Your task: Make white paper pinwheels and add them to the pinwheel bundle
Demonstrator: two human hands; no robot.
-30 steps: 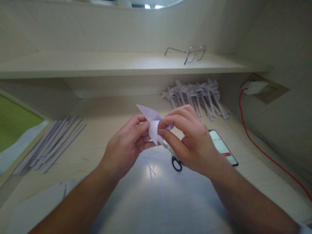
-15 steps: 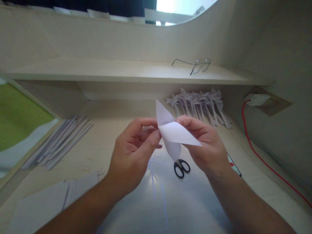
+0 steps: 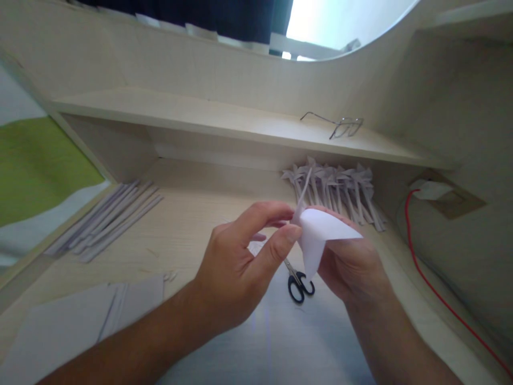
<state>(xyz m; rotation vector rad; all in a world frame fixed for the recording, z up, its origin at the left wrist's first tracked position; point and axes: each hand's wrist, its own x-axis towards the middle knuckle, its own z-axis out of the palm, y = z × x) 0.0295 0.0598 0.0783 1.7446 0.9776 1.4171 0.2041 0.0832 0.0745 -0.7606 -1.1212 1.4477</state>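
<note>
Head view. The left hand (image 3: 236, 272) occupies the centre of the frame, with its forearm entering from the lower left. Its thumb and forefinger are pinched together on the left edge of a folded white paper piece (image 3: 320, 235). The right hand (image 3: 352, 262) sits just right of centre, partly hidden behind the paper. Its fingers are closed on the paper from behind and below, so both grips are clamped on the same piece. The paper is held above the tabletop (image 3: 192, 224), at the centre of the frame. One flap points right, one flap points down, and a narrow flap rises toward the upper centre.

Below the hands, a pair of black-handled scissors (image 3: 298, 280) lies flat on the tabletop, blades pointing to the upper left. It is close to the hands but untouched. A row of finished paper pinwheels (image 3: 340, 187) lies in the centre right, under the shelf (image 3: 200, 115). A bundle of rolled paper sticks (image 3: 108, 219) lies in the left half of the frame, well apart from the hands. Flat paper sheets (image 3: 80, 321) cover the lower left corner.

A pair of wire-rimmed glasses (image 3: 340, 125) rests on the shelf in the upper right. A red cable (image 3: 433, 289) runs from a white plug (image 3: 430, 190) at the right edge down toward the lower right corner.
</note>
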